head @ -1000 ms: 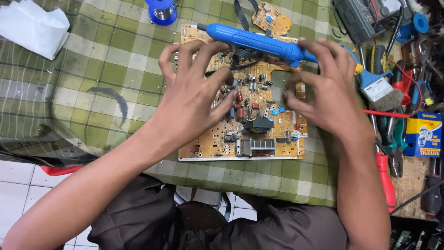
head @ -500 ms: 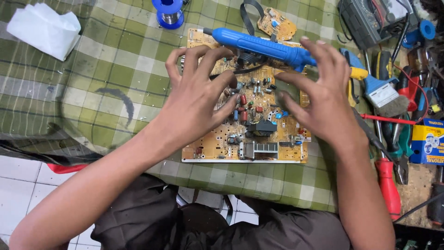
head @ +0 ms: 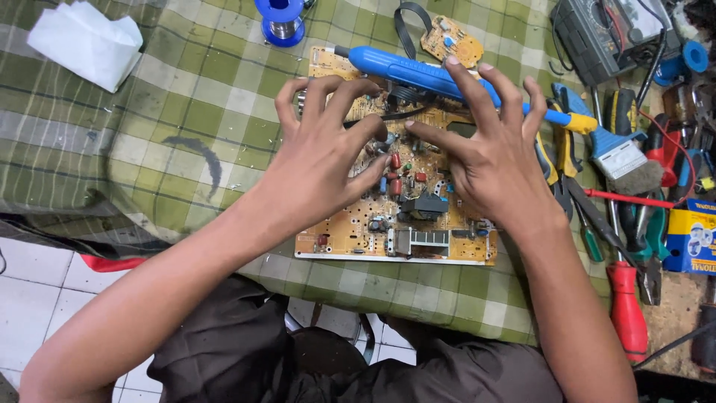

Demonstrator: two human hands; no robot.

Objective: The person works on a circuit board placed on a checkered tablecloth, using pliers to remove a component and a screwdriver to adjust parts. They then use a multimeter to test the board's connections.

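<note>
Head view: my left hand (head: 317,160) and right hand (head: 492,160), fingers spread and gripping nothing, rest on circuit board (head: 403,224) (green checked cloth (head: 149,112), white tiled floor (head: 37,291)).

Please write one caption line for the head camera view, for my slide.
Both hands, left hand and right hand, fingers spread, rest on a tan populated circuit board on green checked cloth, blue soldering tool beside.

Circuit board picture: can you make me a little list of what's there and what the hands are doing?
Surface: green checked cloth
Main thing: tan circuit board, lying flat
Left hand: fingers spread, tips on the board's parts
Right hand: fingers spread over the board, tips at the blue tool
Blue tool: lies across the board's far edge
Far side: solder spool, small board
Right side: brush, red screwdriver
Corner: white tissue
</note>
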